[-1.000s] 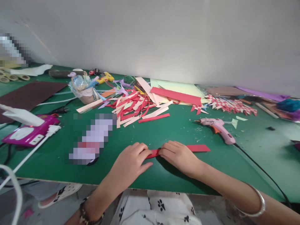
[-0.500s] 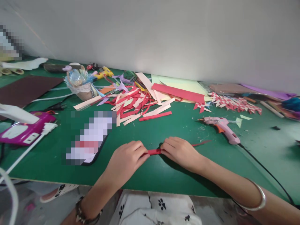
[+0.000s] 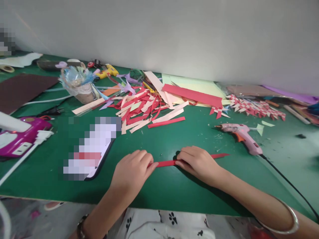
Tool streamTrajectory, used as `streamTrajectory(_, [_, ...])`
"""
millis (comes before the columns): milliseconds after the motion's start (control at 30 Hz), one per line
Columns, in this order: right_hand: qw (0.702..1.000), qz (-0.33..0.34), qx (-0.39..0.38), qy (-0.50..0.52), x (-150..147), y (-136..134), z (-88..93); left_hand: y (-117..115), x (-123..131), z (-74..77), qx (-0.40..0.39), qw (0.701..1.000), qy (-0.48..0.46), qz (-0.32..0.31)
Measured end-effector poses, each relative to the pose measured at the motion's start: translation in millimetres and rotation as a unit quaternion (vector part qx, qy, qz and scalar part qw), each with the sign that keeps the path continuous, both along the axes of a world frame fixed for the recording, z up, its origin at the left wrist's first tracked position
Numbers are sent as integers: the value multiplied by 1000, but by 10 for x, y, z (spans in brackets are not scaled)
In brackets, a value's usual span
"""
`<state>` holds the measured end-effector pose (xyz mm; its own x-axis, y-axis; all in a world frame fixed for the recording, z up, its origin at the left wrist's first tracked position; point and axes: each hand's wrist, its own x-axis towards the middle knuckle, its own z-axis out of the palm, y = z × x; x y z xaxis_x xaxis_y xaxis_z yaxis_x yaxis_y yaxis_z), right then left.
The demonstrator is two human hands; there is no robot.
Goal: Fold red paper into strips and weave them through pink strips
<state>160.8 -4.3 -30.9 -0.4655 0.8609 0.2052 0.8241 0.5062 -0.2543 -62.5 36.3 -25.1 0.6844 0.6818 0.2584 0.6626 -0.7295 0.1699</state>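
Observation:
A narrow red paper strip (image 3: 166,163) lies low over the green table between my hands. My left hand (image 3: 133,169) pinches its left end between thumb and fingers. Farther along the strip, my right hand (image 3: 198,164) is closed on it, and the pointed right end sticks out past that hand. Beyond the hands lies a heap of red and pale pink paper strips (image 3: 142,108). One folded red strip (image 3: 166,122) rests at the near side of the heap. My palms and some fingertips are hidden.
A pink glue gun (image 3: 245,134) with a black cord lies at the right. Left of my hands is a blurred-out phone (image 3: 93,149). A purple power strip (image 3: 25,136) stands at far left. Woven red-and-white paper (image 3: 256,107), a paper-filled pot (image 3: 81,86) and a yellow glue gun (image 3: 108,71) lie farther back.
My right hand has slid slightly right along the red strip, so more of it shows between my hands. The whole view has shifted a little.

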Motion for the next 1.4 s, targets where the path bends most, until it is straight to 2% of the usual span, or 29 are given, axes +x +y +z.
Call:
streamTrajectory(400, [1000,-8,13,-23,-1,32,-20,4,-32,15,6,1000,-1,6])
streamTrajectory(633, [1000,-7,-3,-22,10,42,-27,-5,-239,4,9,1000,-18,18])
streamTrajectory(800, [999,-5,14,-34,-2,27,-18,-48,-337,-6,-22,998,-48,44])
streamTrajectory(1000, [997,6,57,-48,-189,-18,61,-73,-233,-7,-36,998,-55,20])
streamTrajectory(1133, [998,32,45,-19,-344,-28,109,-95,-186,-6,-20,998,-58,3])
streamTrajectory(1400, [998,43,44,-11,-408,-31,45,-130,-272,-10,-42,996,-78,-6])
